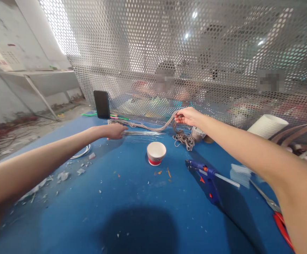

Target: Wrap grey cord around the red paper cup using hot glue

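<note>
My right hand [187, 116] pinches a bundle of grey-brown cord [157, 129], lifting it above the blue table. From there the strands sag leftward to behind my left hand [115, 131], and a loose coil of the same cord [185, 140] hangs down to the tabletop. My left hand is low over the table, its fingers curled and partly hidden; what they grip I cannot make out. Thin shiny wires [144, 133] lie just right of it. In front of both hands stands a white paper cup [156, 153] with a red band.
A blue glue gun [204, 176] with a glue stick lies at right, near red-handled scissors [281, 225]. A black phone [102, 104] leans against the perforated metal screen [142, 53]. Stacked white cups [268, 126] lie at far right. White scraps [62, 176] litter the left side.
</note>
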Action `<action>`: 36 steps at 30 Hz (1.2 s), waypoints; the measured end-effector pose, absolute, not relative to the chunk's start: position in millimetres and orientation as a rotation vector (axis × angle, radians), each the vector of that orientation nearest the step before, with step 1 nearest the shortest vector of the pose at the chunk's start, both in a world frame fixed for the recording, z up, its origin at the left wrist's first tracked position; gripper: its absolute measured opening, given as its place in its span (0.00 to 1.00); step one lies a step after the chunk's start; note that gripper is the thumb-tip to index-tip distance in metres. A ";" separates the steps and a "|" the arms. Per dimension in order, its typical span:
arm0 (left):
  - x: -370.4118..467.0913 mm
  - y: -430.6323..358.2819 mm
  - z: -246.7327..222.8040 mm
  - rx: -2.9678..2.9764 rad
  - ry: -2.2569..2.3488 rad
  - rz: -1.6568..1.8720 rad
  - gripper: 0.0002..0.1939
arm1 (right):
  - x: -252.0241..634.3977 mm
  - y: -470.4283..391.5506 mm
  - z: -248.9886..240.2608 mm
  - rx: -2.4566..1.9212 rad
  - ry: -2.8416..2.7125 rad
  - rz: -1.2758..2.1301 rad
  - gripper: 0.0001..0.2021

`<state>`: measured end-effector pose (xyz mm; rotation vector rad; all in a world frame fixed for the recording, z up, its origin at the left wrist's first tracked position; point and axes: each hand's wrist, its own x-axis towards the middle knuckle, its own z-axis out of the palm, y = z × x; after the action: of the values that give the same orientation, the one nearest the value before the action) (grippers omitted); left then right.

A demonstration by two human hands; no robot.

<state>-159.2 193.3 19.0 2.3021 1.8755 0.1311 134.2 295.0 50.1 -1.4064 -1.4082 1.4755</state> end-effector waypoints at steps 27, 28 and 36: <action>-10.1 260.1 11.0 0.857 0.931 1.423 0.04 | 111.2 283.7 54.5 -1.312 -1.663 1.404 0.15; -10.1 260.5 10.4 0.844 0.924 1.435 0.04 | 110.8 283.6 54.0 -1.326 -1.669 1.395 0.16; -15.2 262.7 9.1 0.799 0.914 1.492 0.08 | 114.1 283.2 52.1 -1.412 -1.715 1.312 0.15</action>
<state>-15.2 262.7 9.1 0.7988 0.9137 1.4921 114.1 283.2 52.1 -1.4120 -1.7149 1.3117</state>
